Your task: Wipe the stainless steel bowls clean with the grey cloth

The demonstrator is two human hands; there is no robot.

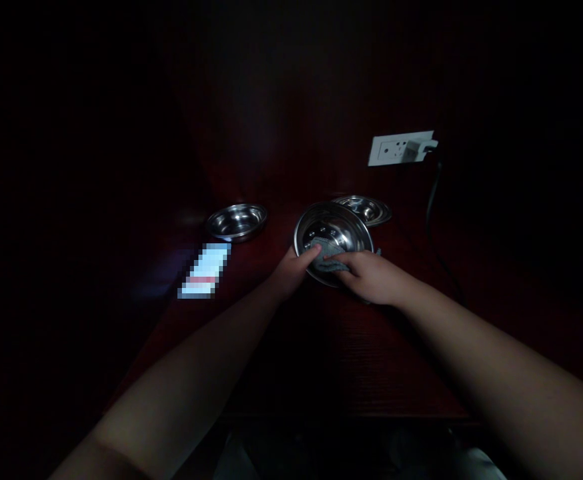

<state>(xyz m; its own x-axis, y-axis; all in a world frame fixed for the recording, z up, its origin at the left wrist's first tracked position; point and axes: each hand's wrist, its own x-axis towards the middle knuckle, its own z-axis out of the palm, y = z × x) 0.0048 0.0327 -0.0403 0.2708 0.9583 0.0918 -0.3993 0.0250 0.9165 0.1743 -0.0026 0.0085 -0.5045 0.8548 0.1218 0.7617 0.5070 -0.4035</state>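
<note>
1. Over the table (321,373), a steel bowl (344,227) is tilted, apparently to expose its inside.
2. At its eight o'clock, the left hand (291,272) pinches its wall, probably for steadiness; at four, the right hand (371,277) pinches a cloth (330,250) against it.
3. Another bowl (237,223) sits at nine, a dish (369,212) at one.

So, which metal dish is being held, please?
The middle bowl: the left hand grips its rim, the right hand holds a cloth inside; the left bowl and rear dish are untouched.
</note>
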